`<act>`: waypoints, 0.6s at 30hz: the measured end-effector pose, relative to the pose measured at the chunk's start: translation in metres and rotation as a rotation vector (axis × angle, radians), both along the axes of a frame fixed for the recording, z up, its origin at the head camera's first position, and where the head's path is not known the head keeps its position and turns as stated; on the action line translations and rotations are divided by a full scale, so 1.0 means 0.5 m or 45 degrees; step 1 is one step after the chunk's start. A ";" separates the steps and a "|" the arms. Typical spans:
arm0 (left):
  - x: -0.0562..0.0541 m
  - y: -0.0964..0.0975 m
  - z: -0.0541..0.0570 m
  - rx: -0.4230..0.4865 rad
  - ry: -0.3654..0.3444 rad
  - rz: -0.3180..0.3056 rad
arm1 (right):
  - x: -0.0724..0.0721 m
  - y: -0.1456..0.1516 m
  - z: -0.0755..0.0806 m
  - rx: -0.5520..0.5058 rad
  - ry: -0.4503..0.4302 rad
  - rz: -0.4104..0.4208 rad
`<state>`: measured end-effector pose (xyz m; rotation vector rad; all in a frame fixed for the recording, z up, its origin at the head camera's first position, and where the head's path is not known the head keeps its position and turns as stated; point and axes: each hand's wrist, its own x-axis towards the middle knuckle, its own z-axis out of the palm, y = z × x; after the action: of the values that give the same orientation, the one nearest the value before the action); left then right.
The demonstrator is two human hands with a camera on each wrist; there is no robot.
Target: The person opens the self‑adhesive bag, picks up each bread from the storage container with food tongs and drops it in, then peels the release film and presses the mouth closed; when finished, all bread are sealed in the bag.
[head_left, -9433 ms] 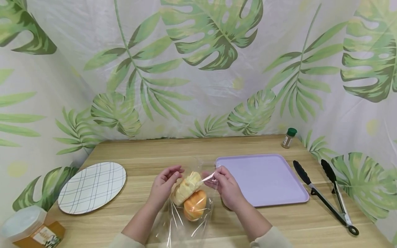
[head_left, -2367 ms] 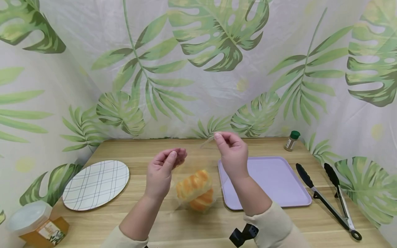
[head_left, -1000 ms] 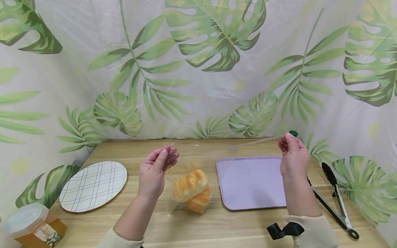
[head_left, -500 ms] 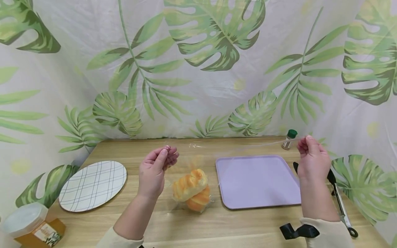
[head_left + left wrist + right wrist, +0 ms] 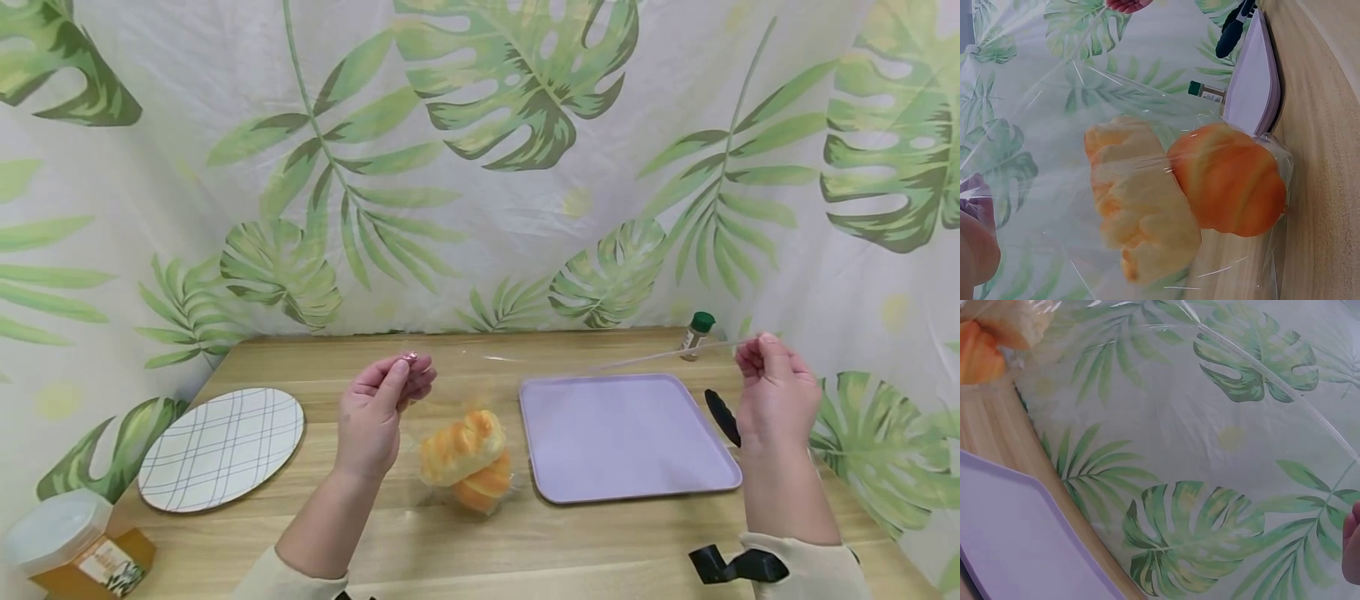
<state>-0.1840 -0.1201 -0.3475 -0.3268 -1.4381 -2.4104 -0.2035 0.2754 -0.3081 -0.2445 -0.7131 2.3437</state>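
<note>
My left hand (image 5: 375,417) pinches the gathered top of a clear plastic bag between thumb and fingers. Inside the bag (image 5: 1054,206) are two breads: a pale yellow twisted loaf (image 5: 463,448) and an orange ridged bun (image 5: 483,483), the bun lower. In the left wrist view, the loaf (image 5: 1141,206) and the bun (image 5: 1229,181) hang side by side within the film. Far to the right, my right hand (image 5: 780,400) pinches the end of a thin clear strip (image 5: 660,356). The strip (image 5: 1088,28) runs taut from the bag toward that hand.
A lilac tray (image 5: 630,437) lies right of the breads. Black-tipped tongs (image 5: 722,415) are partly behind my right arm. A green-capped spice jar (image 5: 697,335) stands at the back. On the left are an oval checked plate (image 5: 225,450) and a lidded amber container (image 5: 82,546).
Since the earliest frame, both hands have risen. The right hand has moved far to the right, drawing the strip out from near the bag. Lately the left hand has hardly moved.
</note>
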 end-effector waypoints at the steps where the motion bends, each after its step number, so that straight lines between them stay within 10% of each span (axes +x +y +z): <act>1: 0.000 0.000 0.000 0.001 0.002 -0.002 | 0.000 0.002 0.000 -0.012 0.002 -0.007; 18: -0.004 -0.008 0.001 0.032 -0.030 0.066 | 0.081 0.075 -0.001 0.104 0.033 0.077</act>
<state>-0.1859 -0.1242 -0.3471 -0.2531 -1.4074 -2.3969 -0.1629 0.3128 -0.3084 -0.1584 -0.8115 2.3640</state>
